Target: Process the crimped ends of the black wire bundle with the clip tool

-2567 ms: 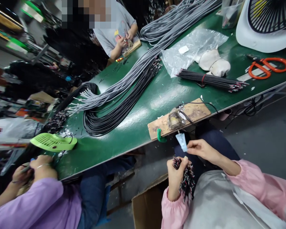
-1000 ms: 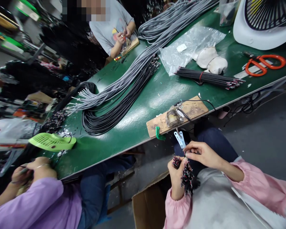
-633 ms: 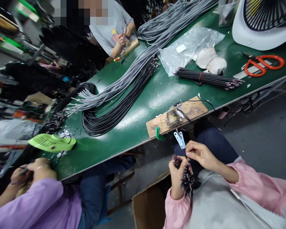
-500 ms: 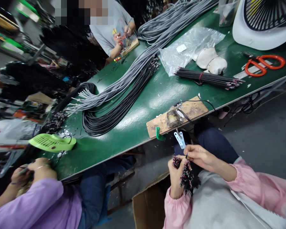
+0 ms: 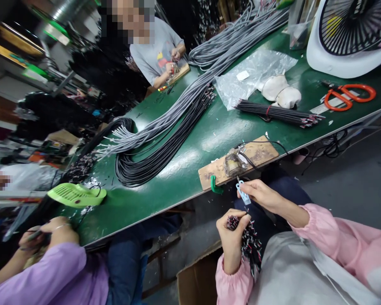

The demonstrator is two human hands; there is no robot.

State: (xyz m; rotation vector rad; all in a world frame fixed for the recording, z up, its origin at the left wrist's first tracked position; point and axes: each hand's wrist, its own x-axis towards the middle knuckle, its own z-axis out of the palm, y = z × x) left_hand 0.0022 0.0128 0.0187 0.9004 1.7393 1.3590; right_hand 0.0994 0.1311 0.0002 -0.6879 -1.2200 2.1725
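Observation:
My left hand (image 5: 231, 231) is closed round a bundle of thin black cables (image 5: 251, 245) whose stripped ends show red and white wires. One wire end sticks up from between its thumb and forefinger. Just above, my right hand (image 5: 257, 192) pinches a light blue clothes-peg-like clip (image 5: 244, 195) at the table's front edge. The clip sits at the tip of a thin metal rod that comes from a worn device on a wooden board (image 5: 206, 174). A green clamp (image 5: 215, 185) grips the board's near left edge.
On the green table (image 5: 165, 186) lie grey cables (image 5: 190, 91), black cables (image 5: 152, 169), a tied black cable bundle (image 5: 276, 113), orange-handled scissors (image 5: 349, 96) and a plastic bag (image 5: 241, 82). A white fan (image 5: 317, 63) stands right. Two co-workers sit left and across.
My right hand has moved up from the wire ends at my left hand to the blue clip and taken hold of it. My left hand keeps the cable bundle, slightly lower.

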